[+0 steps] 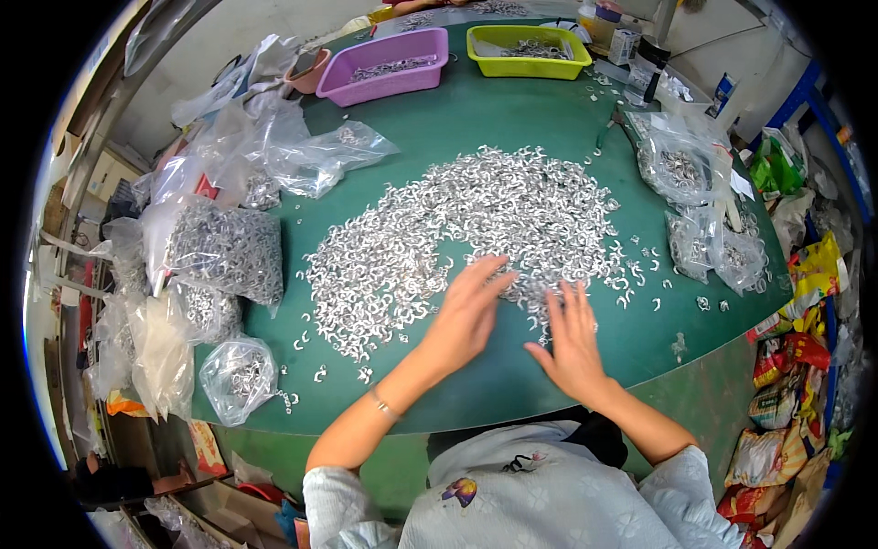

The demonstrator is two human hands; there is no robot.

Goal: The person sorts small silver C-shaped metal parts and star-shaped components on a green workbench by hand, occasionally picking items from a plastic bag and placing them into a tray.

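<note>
Green table (512,119): both hands (521,320) spread flat on metal-hook pile (476,220); bags (229,247), trays (384,64) around.

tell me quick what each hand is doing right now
left hand: open, flat on the pile of small metal parts
right hand: open, fingers spread on the same pile

Shiny metal hooks (476,220), matt green table (512,119), clear glossy plastic bags (229,247), smooth plastic trays (389,78)

A wide heap of small silver metal pieces (457,238) covers the green tabletop (512,119). The left hand (466,316) and right hand (572,343) lie flat, fingers spread, on its near edge. Clear bags of pieces (229,252) sit left; a purple tray (384,64) and a yellow-green tray (529,50) stand beyond.
</note>
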